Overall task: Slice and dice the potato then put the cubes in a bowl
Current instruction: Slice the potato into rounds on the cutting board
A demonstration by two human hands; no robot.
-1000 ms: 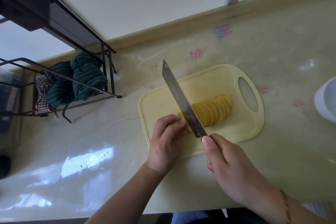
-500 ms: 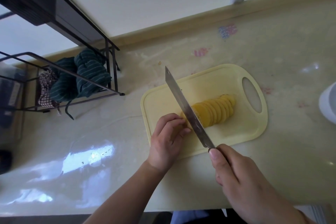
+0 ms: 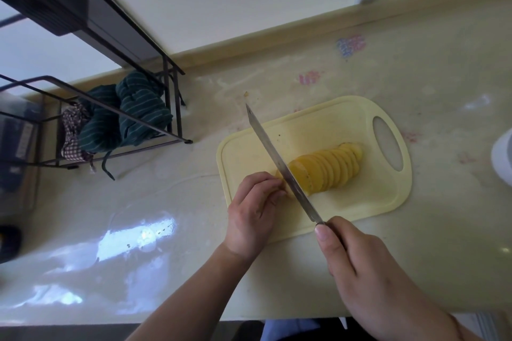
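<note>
Your right hand [image 3: 368, 279] wraps the knife [image 3: 282, 166] handle; your left hand [image 3: 253, 213] pinches the potato [image 3: 324, 169] stub on the cutting board [image 3: 346, 202] mid-table; slices fan right of the blade; the bowl [image 3: 502, 159] sits at the right edge

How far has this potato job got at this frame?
Done: most of the potato lies as fanned slices on the cutting board. In hand: right hand holds the knife at the end piece, held by the left hand. Left: dicing, filling the bowl.
</note>
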